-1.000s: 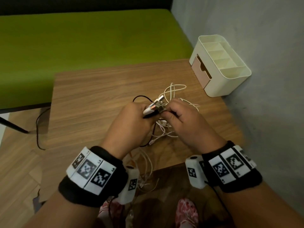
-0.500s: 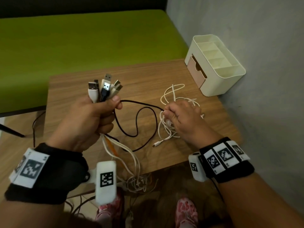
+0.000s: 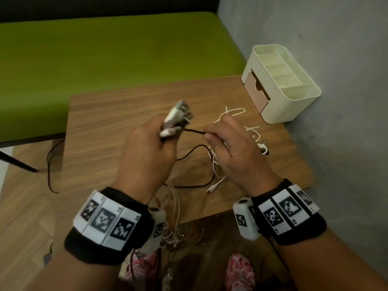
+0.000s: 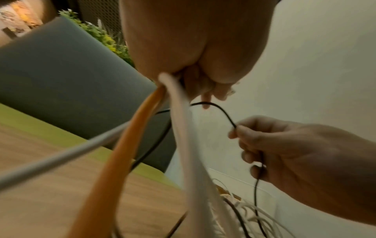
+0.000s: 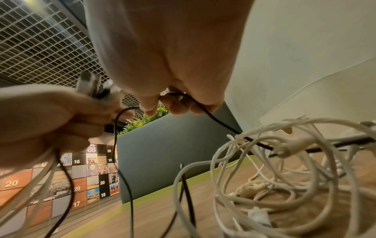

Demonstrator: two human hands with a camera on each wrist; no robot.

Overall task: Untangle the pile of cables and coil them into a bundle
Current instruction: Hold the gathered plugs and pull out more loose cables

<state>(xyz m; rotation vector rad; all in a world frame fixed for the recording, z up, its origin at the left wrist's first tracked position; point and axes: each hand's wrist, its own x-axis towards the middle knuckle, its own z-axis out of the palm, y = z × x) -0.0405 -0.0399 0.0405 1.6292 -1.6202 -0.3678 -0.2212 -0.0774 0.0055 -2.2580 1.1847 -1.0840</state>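
A cluster of cable plugs (image 3: 178,116) is gripped in the left hand (image 3: 147,156), fingers curled round it, the connectors projecting above the fist and blurred. From below that fist, white cables (image 4: 183,128) and an orange cable (image 4: 130,136) are seen trailing down past the near edge of the wooden table (image 3: 126,114). A black cable (image 3: 194,131) is pinched between thumb and forefinger of the right hand (image 3: 235,152); in the left wrist view it is seen running on through the curled lower fingers. The short span of it between the two hands is held above the table; the rest loops down onto the tabletop. A tangle of white cables (image 3: 233,114) lies on the table beneath and beyond the right hand, near the table's right side; in the right wrist view the black cable passes through these loops. A cream organiser box (image 3: 294,97) with a pink drawer (image 3: 257,89) is set at the far right corner of the table, well apart from the hands. A green surface (image 3: 105,49) is noted beyond the table's far edge.
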